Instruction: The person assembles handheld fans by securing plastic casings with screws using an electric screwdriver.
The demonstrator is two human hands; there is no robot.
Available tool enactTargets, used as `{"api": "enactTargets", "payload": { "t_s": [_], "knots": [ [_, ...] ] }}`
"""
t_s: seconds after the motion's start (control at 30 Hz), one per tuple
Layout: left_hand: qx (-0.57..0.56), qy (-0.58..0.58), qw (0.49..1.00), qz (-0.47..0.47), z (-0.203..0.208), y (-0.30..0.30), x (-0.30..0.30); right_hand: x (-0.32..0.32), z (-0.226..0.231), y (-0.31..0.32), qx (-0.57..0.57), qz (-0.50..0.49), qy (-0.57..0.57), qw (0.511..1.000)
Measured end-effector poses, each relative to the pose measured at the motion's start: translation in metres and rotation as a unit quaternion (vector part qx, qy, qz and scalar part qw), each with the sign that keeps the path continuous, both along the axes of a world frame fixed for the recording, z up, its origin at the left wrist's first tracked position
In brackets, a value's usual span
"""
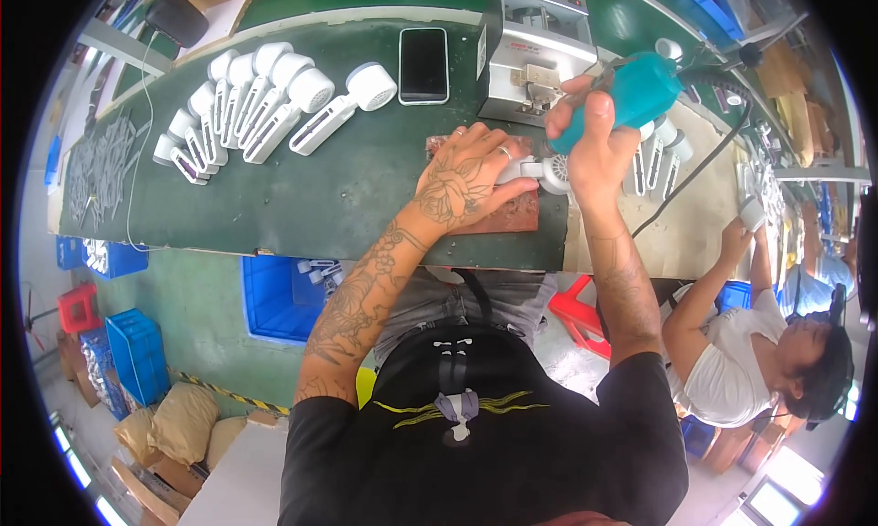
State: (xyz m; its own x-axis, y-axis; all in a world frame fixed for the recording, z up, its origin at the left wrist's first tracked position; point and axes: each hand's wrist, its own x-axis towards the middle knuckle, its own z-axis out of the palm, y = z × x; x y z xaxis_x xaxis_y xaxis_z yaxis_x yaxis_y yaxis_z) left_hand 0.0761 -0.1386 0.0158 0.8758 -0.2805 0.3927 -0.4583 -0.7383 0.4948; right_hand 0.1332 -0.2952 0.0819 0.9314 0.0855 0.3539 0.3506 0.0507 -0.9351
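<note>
Workbench, head view. The dark green bench (366, 197) spans the upper half of the frame, bordered at right by a pale brown covering (700, 229). Below it, at lower centre, lies the wearer's black shirt (512, 471). A co-worker in a white top (732, 375) occupies the lower right. A grey boxy machine (540, 59) stands at upper centre, and a blue crate (274, 297) containing white parts appears left of centre, beneath the bench edge. Handheld white units with round heads (311, 89) lie in a slanting row at upper left; others (655, 160) lie right of centre. The right hand (599, 151), right of upper centre, is closed around a teal tool (640, 91), its thumb raised along the body. The left hand (465, 178), at the centre, is partly open, fingers bent and thumb apart, holding the handle of a single white unit. Beneath it lies a reddish pad (503, 217). A dark-screened phone (423, 66) lies above. The held white unit (554, 174) is just right of centre, its round head beneath the tool's lower end; contact between them cannot be determined. Thin grey strips (110, 165) are heaped at far left.
</note>
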Motion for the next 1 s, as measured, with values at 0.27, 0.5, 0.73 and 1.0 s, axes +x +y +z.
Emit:
{"api": "enactTargets", "payload": {
  "t_s": [0.27, 0.5, 0.73, 1.0],
  "knots": [
    [0.007, 0.012, 1.0, -0.012, -0.001, -0.001, 0.001, -0.001, -0.012, 0.0, 0.006, 0.018, -0.005, 1.0],
    [0.027, 0.004, 1.0, -0.002, 0.004, -0.003, 0.002, 0.002, -0.016, -0.001, 0.014, 0.017, 0.001, 1.0],
    [0.024, 0.009, 1.0, 0.005, 0.005, -0.005, 0.0, 0.007, -0.011, 0.0, -0.003, 0.016, 0.003, 1.0],
    [-0.022, 0.019, 1.0, -0.009, 0.002, 0.001, 0.001, 0.051, 0.015, 0.014, -0.047, -0.068, -0.119, 0.989]
  ]
}}
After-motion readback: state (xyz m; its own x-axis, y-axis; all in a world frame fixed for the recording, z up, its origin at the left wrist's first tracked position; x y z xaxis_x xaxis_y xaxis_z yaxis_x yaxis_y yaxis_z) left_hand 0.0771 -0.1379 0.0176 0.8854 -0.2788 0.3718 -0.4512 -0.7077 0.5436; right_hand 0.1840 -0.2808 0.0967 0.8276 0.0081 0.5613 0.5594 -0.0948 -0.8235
